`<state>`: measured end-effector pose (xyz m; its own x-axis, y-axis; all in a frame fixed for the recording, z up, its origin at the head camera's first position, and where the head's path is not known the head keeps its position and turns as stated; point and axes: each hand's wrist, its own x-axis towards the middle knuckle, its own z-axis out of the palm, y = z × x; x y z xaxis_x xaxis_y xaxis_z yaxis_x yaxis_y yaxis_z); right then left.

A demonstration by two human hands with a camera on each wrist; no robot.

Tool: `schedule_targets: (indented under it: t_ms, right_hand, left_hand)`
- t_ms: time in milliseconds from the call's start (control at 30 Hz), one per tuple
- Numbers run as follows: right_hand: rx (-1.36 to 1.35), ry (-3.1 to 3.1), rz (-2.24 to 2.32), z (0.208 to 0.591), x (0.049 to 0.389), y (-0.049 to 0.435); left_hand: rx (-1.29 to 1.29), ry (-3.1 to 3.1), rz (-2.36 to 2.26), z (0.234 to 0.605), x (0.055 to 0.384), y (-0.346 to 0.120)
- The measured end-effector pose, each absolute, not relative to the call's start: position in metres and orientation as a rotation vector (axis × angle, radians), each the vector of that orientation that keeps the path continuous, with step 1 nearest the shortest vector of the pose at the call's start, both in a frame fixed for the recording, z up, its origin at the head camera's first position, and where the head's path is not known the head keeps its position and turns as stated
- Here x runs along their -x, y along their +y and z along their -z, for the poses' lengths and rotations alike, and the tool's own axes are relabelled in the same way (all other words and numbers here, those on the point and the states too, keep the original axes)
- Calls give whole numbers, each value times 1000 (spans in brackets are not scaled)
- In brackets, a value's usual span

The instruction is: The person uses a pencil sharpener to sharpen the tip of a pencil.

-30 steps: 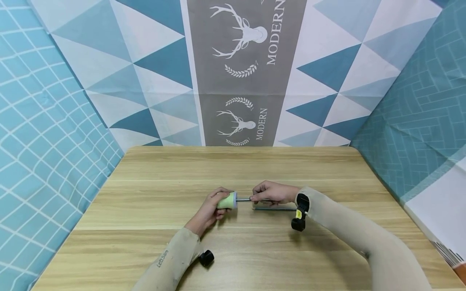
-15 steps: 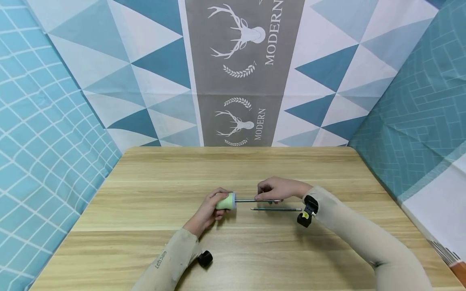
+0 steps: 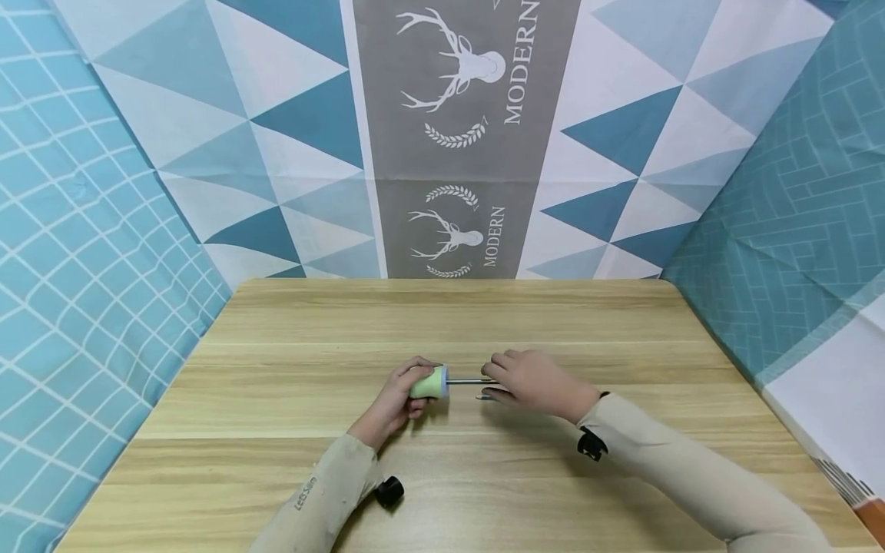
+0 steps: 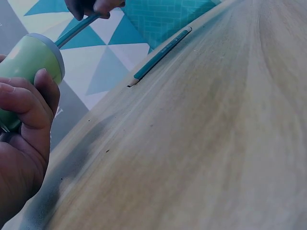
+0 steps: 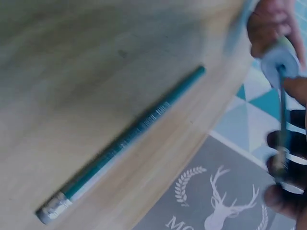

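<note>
In the head view my left hand [image 3: 397, 395] grips a light green pencil sharpener [image 3: 430, 382] with a pale blue rim, fingers curled round its body. A pencil [image 3: 470, 381] sticks out of the sharpener's rimmed end, pointing right. My right hand [image 3: 532, 382] is around the far part of this pencil, thumb and fingers on either side of it. The right wrist view shows these fingers [image 5: 278, 165] blurred along the pencil's end. A second, dark green pencil [image 5: 136, 136] lies on the table below the right hand, its metal eraser end nearest that camera. In the head view the hand mostly covers it.
The wooden table [image 3: 311, 315] carries everything. Patterned cloth [image 3: 456, 153] stands behind the table's far edge, with blue sheets [image 3: 83, 230] on the left side and teal ones on the right. Black wrist cameras [image 3: 390, 491] sit on both sleeves.
My right hand slid right along the pencil, then came back left and turned over it, palm side lower. It now covers most of the lying pencil. My left hand stays on the sharpener.
</note>
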<state>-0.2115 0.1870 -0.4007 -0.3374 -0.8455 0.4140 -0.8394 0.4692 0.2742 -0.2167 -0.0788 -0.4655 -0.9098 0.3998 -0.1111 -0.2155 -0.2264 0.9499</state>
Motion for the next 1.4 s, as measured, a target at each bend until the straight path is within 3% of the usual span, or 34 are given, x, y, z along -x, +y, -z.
schedule_targets:
  t_ms: [433,833,1133,1400]
  right_hand:
    - [-1480,-1643,382,421,225,183]
    - [-1659,-1696,362,413,234,178]
    - [-1808,-2255,-314,405,234,174]
    - [-1684,-2661,-1037,397,234,173]
  left_hand:
    - [-228,1644,-2177,468,218,-79]
    - [-188,1636,-2196,468,220,-80]
    - [-185,1595,-2210,469,220,-80]
    - [-185,1600,-2209,468,219,-79]
